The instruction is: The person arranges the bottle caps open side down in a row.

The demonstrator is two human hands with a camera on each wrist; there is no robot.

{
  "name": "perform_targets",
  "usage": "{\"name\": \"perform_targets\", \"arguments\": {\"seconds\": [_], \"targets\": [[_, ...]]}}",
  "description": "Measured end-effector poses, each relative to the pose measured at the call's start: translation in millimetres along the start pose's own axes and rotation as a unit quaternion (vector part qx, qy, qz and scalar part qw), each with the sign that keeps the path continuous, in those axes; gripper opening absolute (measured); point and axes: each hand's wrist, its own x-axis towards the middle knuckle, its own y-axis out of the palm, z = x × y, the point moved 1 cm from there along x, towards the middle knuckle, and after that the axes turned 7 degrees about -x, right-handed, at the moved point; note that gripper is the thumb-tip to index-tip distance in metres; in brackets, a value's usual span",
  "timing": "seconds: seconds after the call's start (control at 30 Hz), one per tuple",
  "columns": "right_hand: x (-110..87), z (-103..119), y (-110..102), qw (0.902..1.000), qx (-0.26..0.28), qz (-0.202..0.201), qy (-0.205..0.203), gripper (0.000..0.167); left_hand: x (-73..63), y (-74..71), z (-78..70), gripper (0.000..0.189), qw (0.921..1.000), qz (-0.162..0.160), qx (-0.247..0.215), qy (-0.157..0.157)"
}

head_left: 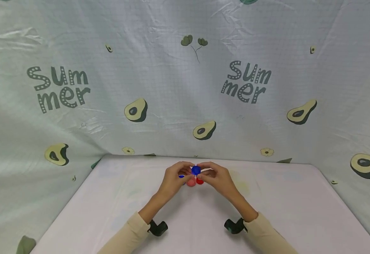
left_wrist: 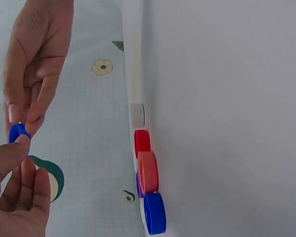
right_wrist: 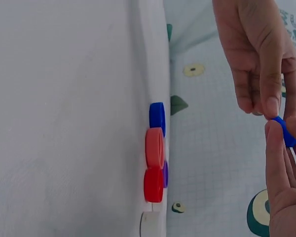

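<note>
A small blue bottle cap (head_left: 196, 170) is held up over the table between both hands. My left hand (head_left: 173, 180) pinches its left side with thumb and fingertips. From the other side my right hand (head_left: 217, 178) pinches the same cap. Below the hands, close together on the table, are a coral cap (head_left: 191, 182), a red cap (head_left: 200, 181) and a second blue cap (left_wrist: 155, 213). A purple cap (left_wrist: 139, 184) shows partly behind the coral one. Beside the red cap is a white cap (left_wrist: 137, 115), hidden in the head view.
The caps stand on a white-covered table (head_left: 286, 204). Behind it and at the sides hangs a pale curtain (head_left: 172, 77) printed with avocados and lettering. Dark wrist cameras (head_left: 158, 228) sit at both beige sleeves (head_left: 126, 234).
</note>
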Motion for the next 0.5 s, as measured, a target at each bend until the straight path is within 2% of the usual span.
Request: {"name": "perform_targets", "arguments": {"seconds": [0.07, 0.17, 0.3, 0.5], "targets": [[1.4, 1.6, 3.1, 1.0000, 0.006, 0.007, 0.000, 0.035, -0.6, -3.8, 1.2, 0.033, 0.9999, -0.007, 0.008, 0.011], [3.1, 3.2, 7.8, 0.9999, -0.014, -0.002, 0.000, 0.033, -2.1, -9.8, 2.0, 0.030, 0.9997, -0.003, 0.013, 0.020], [3.7, 4.6, 14.6, 0.9985, -0.052, -0.013, -0.009, 0.031, -4.1, -18.7, 3.4, 0.027, 0.9995, 0.024, 0.017, 0.015], [5.6, 4.4, 22.8, 0.9979, -0.058, 0.012, -0.028, 0.028, -5.2, -32.0, 6.0, 0.023, 0.9974, 0.068, 0.023, -0.010]]}}
